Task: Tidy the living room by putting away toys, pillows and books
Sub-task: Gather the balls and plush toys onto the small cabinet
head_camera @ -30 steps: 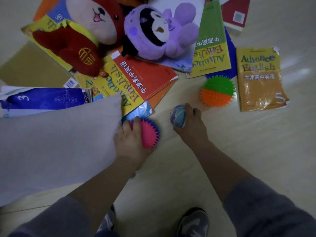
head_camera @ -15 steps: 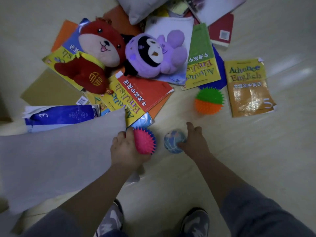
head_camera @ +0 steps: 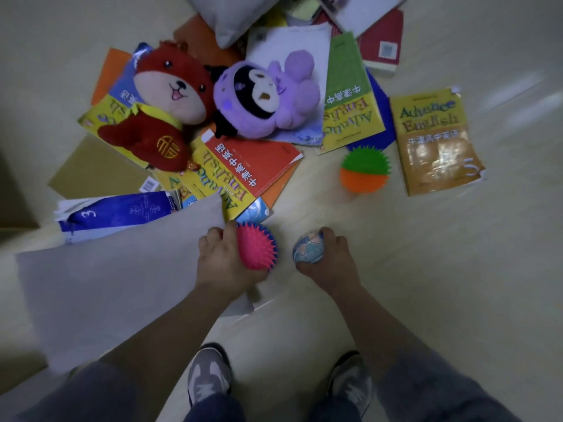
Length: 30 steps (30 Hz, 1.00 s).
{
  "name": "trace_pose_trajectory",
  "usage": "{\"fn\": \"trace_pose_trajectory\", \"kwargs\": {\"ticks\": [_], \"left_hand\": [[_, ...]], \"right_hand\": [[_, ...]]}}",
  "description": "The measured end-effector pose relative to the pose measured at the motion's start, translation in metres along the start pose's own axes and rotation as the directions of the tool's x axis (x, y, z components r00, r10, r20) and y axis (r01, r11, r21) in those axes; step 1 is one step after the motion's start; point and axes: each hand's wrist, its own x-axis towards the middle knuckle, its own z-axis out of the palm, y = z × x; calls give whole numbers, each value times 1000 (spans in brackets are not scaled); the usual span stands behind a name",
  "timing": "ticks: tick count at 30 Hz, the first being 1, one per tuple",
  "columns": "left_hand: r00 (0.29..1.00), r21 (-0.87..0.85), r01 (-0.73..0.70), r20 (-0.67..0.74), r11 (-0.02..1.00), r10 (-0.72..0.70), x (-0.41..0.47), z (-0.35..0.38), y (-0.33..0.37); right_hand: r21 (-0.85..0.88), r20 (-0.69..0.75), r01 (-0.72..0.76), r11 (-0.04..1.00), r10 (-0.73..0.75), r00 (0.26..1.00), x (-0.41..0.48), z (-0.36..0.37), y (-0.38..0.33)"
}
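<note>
Pale, smooth floor (head_camera: 426,284) fills the view, glossy under dim light, with a heap of things scattered across the far half. Left hand (head_camera: 219,260) curls its fingers round a pink spiky ball (head_camera: 256,249), rubbery, with blue bristles at its right edge. Right hand (head_camera: 330,264), just beside it, cups a smooth blue patterned ball (head_camera: 308,247), fingers wrapped over the top and thumb below. Both balls sit low, near the person's grey shoes (head_camera: 207,382).

To the left lies a big flat grey pillow (head_camera: 106,287), soft cloth, its far corner touching the left knuckles. Farther right, a green-and-orange spiky ball (head_camera: 365,169) rests on bare floor, just beside an amber paperback (head_camera: 435,141) titled Advance English, its cover shiny and creased.

At the far side, a red plush animal (head_camera: 164,111) and a fuzzy purple plush (head_camera: 265,95) lie side by side on overlapping paperbacks: a red-and-yellow book (head_camera: 243,175), a green-and-yellow book (head_camera: 347,95), and a blue book (head_camera: 115,213) marked 3. A second grey pillow (head_camera: 231,16) pokes in at the far edge.
</note>
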Motion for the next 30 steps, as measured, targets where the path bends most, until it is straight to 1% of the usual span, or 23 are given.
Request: {"fn": "trace_pose_trajectory", "kwargs": {"ticks": [7,9,11,14,16,19,22,26,30], "left_hand": [[998,-38,-58,-2,998,58,-75,-97,72],[999,-37,-44,8,998,44,-101,-127,93],[998,-60,-66,0,996,66,-128,-163,117],[993,-63,-118,23,991,119,-166,-212,149],[983,-72,-182,9,981,183,-194,-250,177],[968,-138,-252,-38,958,249,-239,-304,226],[946,-116,-325,-45,938,322,-274,-343,273],[876,-114,-483,-86,868,475,-330,-383,353],[771,-127,-636,-138,761,621,-393,-411,448]], "right_hand": [[88,-63,-24,996,30,998,-96,-123,-43],[112,-86,-34,993,44,995,-131,-156,-57],[170,-132,-32,985,55,990,-168,-193,-74],[280,-183,-56,958,110,977,-222,-245,-95],[341,-248,-48,939,139,959,-263,-288,-108],[394,-359,-11,919,165,919,-325,-357,-129],[425,-450,16,905,195,871,-378,-418,-141],[448,-577,100,888,202,792,-447,-501,-146],[437,-703,188,879,205,681,-520,-585,-130]]}}
